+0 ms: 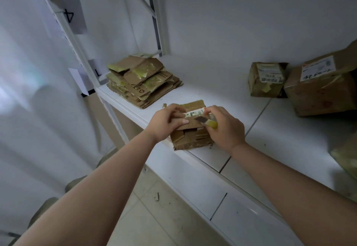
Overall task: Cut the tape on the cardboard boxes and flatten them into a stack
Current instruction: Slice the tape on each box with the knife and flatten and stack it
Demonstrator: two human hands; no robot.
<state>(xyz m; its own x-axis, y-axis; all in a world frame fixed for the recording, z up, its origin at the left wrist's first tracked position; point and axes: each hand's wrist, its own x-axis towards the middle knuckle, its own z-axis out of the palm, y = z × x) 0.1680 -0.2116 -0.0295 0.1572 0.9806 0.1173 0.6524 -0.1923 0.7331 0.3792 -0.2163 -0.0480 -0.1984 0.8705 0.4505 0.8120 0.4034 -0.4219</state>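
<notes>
I have a small cardboard box (191,129) sitting near the front edge of the white shelf (222,83), its brown corrugated skin scuffed and crossed with strips of dull, peeling tape. My left hand (166,123) holds the near top flap, fingers curled over its edge and thumb laid flat along it, pressing the card down beside a white printed label (195,113). My right hand (225,126) is wrapped round a knife (207,121) with a yellow-green handle, its short grey blade lying flat against that same flap. To the left and farther back, a stack of flattened boxes (144,80) lies ragged-edged, with glossy yellowish tape scraps clinging to it. Against the back wall on the right stand a small taped box (267,79) and, just beside it, a larger box (320,85) with a white label bearing handwriting. Bare smooth shelf lies between the stack and those boxes. Small cardboard crumbs lie around the box I hold, and more on the tiled floor (154,213) below.
</notes>
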